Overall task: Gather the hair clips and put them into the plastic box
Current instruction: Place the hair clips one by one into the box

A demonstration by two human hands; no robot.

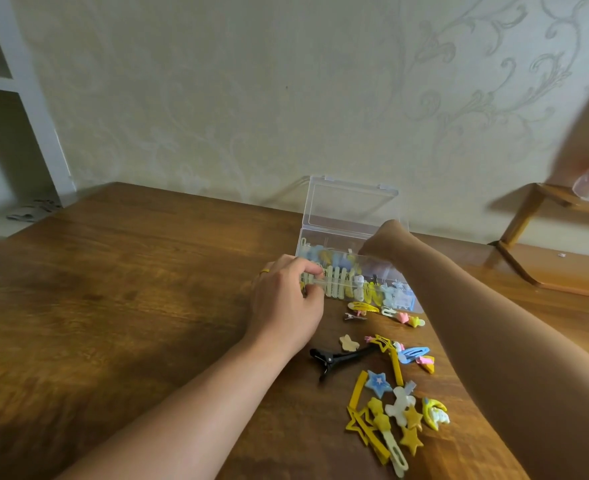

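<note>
At frame centre, the left hand (288, 299) pinches the plastic box (350, 271) wall; the right hand (385, 245) dips inside, grip hidden. Better steady the box so loose hair clips (390, 393) drop in cleanly.

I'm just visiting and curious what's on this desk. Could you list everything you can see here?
plastic box: one, clear, lid open and upright, at the table's far edge, partly filled with clips
clips in the box: many, pale yellow, blue and white, too crowded to count
loose hair clips: well over a dozen, mostly yellow, some blue, white and pink, on the table in front of the box
black clip: one, black, among the loose ones, nearest the left arm
table: one, brown wood
wooden stand: one, orange-brown, far right
shelf unit: one, white, far left
left hand: at the box's front left corner, yellow ring on a finger
right hand: reaching into the box, fingers hidden
</note>
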